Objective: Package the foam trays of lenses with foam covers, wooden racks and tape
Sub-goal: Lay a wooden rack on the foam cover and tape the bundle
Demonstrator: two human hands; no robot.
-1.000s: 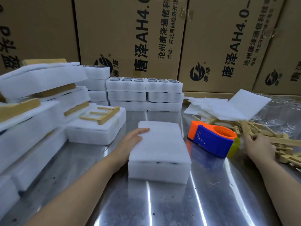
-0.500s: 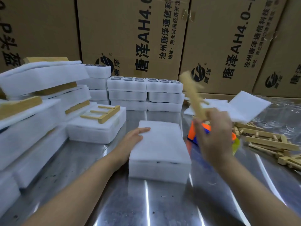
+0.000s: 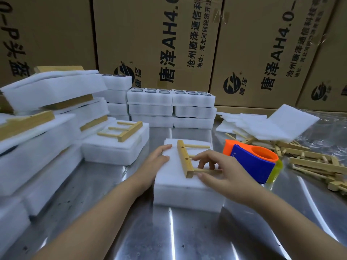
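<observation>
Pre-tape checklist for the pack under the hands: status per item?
1. foam cover over the foam tray: ok, top fully covered.
2. wooden rack on the cover: ok, bar left, dowels pointing right.
3. left hand steadying the left edge: ok.
4. right hand free for tape: not ok, it holds the rack's dowels.
5. tape dispenser within reach: ok, on the table just right of the tray.
6. tape end ready to pull: cannot tell.

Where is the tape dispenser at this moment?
Head view, right of centre: the tape dispenser sits on the metal table, just beyond the right hand holding a wooden rack, between the covered foam tray and the loose rack pile.
</observation>
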